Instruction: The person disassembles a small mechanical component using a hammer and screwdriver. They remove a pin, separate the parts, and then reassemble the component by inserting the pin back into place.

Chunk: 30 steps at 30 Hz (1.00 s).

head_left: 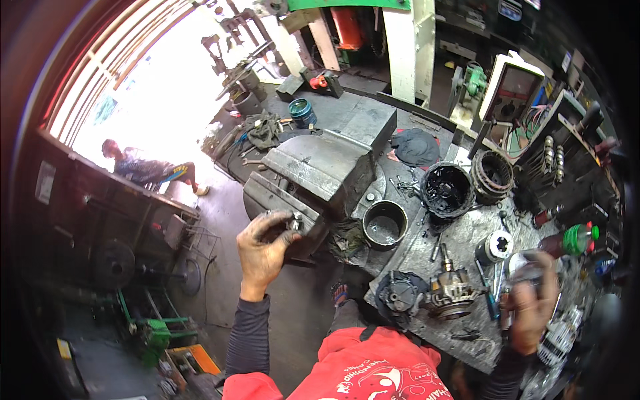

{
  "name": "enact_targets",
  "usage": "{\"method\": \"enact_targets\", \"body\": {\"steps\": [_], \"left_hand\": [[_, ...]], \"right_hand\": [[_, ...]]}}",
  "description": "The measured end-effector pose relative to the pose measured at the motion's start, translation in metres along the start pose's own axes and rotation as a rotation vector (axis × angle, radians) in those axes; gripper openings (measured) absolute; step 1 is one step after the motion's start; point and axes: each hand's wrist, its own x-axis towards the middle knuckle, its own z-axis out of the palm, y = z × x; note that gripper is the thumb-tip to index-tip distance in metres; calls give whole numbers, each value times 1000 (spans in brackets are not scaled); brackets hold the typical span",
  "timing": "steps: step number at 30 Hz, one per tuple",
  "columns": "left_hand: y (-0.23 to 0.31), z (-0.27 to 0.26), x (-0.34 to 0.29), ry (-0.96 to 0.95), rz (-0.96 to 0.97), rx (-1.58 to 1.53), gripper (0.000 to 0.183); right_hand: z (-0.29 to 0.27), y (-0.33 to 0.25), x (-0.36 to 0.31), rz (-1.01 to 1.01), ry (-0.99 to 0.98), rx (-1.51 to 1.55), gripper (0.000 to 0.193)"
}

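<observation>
My left hand (pixel 262 252) is raised in front of the vise's jaw, its fingers closed on a small shiny metal part (pixel 297 221). The large grey bench vise (pixel 320 163) stands just beyond it. Over the right side of the bench, my right hand (pixel 530 307) is smeared by motion. A rounded silvery thing (pixel 521 261) shows at its fingers; whether it is gripped cannot be made out. Near that hand are a white-silver cylindrical part (pixel 495 247), a teal-handled tool (pixel 491 303) and an alternator-like metal unit (pixel 559 341).
A greasy motor assembly (pixel 453 290) and a dark housing (pixel 402 293) lie near the bench's front edge. Behind them stand an open metal can (pixel 385 225) and a black-greased pot (pixel 445 190). A green-capped bottle (pixel 577 239) is far right. Another person (pixel 150 167) sits at the left.
</observation>
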Motion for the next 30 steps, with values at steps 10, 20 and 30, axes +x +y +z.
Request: {"method": "enact_targets", "body": {"steps": [10,20,30], "left_hand": [[-21,-21,26,-252,-143,-227,69],[-22,-23,29,-302,-24,-249,64],[-24,-27,30,-395,-76,-249,73]], "right_hand": [[254,-33,3,-280,-474,-89,45],[281,-33,18,-152,-519,15,36],[276,-36,39,-166,-645,-16,39]]}}
